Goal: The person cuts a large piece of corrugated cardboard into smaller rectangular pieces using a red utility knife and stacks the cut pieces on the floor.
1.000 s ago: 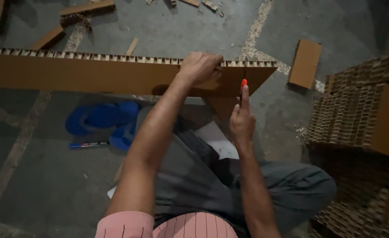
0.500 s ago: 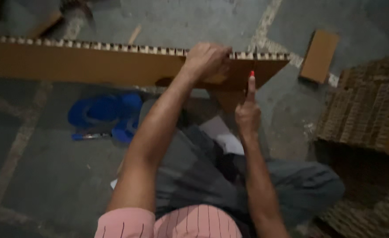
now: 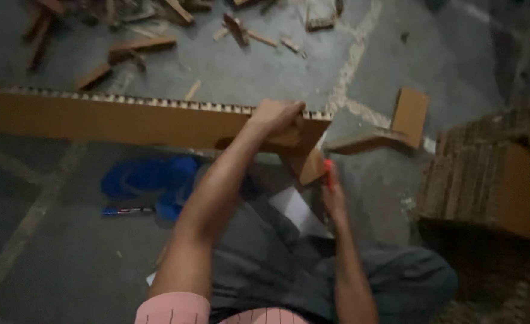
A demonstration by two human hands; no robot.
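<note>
Head view, the only one: left hand (image 3: 277,117) sits on top of a long brown honeycomb cardboard strip (image 3: 127,123), fingers curled over its upper edge near the strip's right end, thumb side facing the person, pressed tight on the board. The strip runs out leftward from those fingers, held on edge above the grey concrete floor (image 3: 55,240), w/ its open-cell edge facing up. Right hand (image 3: 335,201) is just below and right of the left fingers, closed round a slim red-tipped cutting tool (image 3: 328,174); can't tell if a blade is out, too blurred. Tool tip points up at a small brown cardboard offcut (image 3: 310,165) that hangs under the strip end, touching or nearly so. Left of the forearm, on the floor: pair of blue rubber sandals (image 3: 151,183) and a dark marker pen (image 3: 127,210) beside them. Right of the right-hand fingers: bent brown cardboard piece (image 3: 406,117), then a stack of honeycomb cardboard blocks (image 3: 487,174). Beyond the left fingers, scattered cardboard scraps (image 3: 133,48). Risks, as I judge: tool tip is close to the left fingers and over the lap, so a slip off the board could hit skin; long strip is held at one end only, so it could sag or twist and throw the cut off line.
</note>
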